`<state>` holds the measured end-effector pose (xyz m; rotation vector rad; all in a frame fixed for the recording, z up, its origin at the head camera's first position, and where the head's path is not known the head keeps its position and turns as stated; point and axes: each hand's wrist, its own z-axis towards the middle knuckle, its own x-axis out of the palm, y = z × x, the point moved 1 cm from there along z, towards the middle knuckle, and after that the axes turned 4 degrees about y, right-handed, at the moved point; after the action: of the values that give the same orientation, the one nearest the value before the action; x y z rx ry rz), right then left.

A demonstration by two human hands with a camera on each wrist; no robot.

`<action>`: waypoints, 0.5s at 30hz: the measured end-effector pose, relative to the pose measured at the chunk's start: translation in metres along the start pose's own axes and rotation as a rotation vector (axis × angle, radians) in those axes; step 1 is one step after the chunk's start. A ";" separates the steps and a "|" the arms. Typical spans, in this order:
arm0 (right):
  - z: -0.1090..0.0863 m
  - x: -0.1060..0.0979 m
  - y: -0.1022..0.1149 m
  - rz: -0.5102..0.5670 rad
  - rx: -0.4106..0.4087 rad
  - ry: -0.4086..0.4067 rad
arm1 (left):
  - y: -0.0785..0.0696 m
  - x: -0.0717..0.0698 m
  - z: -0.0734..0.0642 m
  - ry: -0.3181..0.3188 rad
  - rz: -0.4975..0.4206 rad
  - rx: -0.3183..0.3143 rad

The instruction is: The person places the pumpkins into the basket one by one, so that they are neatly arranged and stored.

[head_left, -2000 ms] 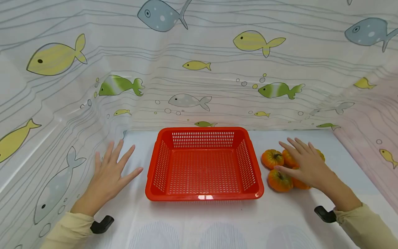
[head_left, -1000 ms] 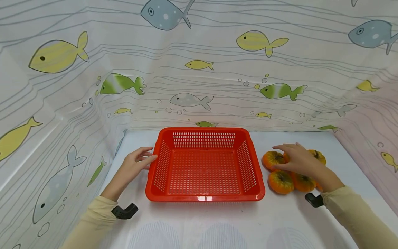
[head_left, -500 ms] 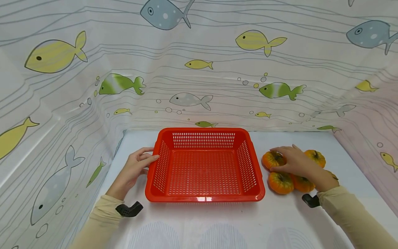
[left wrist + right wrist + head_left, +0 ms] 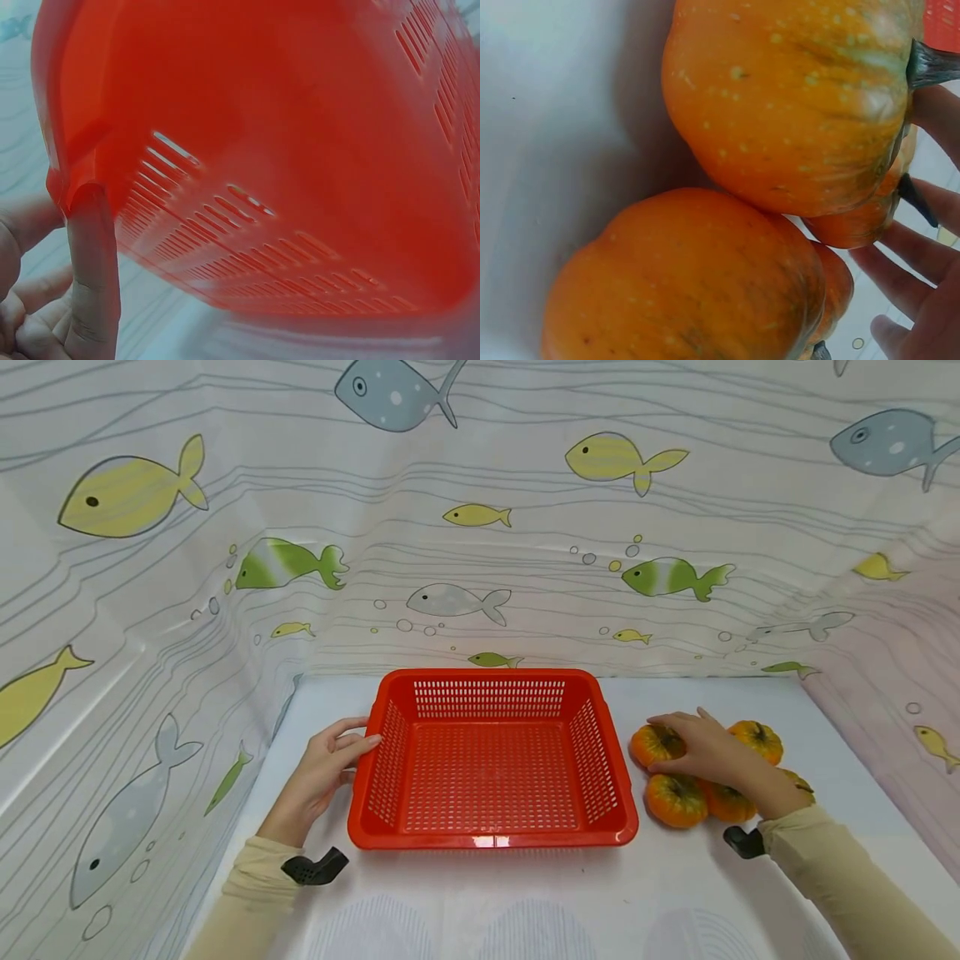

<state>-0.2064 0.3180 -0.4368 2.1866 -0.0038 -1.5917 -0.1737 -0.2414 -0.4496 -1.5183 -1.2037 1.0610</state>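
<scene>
In the head view my left hand (image 4: 322, 777) grips the left rim of a red plastic basket (image 4: 491, 841), thumb over the edge. The left wrist view has a finger (image 4: 94, 277) pressed up under the rim of the basket (image 4: 225, 90). At the right, my right hand (image 4: 708, 752) curls round the left back pumpkin (image 4: 654, 745), an orange one with green streaks. In the right wrist view that pumpkin (image 4: 847, 225) shows partly, between the thumb and the fingers of my right hand (image 4: 922, 277), behind a nearer pumpkin (image 4: 787, 97).
Beside and under the right hand sit several more pumpkins, among them a front one (image 4: 677, 800) and a back one (image 4: 757, 741). The basket holds nothing. A white cloth (image 4: 540, 893) covers the table, and a fish-print curtain (image 4: 525, 560) stands behind.
From spread above the table, the left hand has moved right onto the basket rim. The right hand has lowered and moved slightly left, closing round a pumpkin. The basket has barely shifted.
</scene>
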 end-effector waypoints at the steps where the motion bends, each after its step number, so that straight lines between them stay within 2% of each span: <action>1: 0.000 0.000 0.000 0.001 0.003 0.003 | 0.000 0.000 0.000 -0.001 -0.003 -0.002; 15: 0.001 0.003 -0.003 0.029 0.049 0.012 | 0.001 0.001 -0.001 -0.003 -0.050 0.002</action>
<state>-0.2069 0.3202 -0.4406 2.2231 -0.0722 -1.5785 -0.1723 -0.2411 -0.4500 -1.4780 -1.2368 1.0311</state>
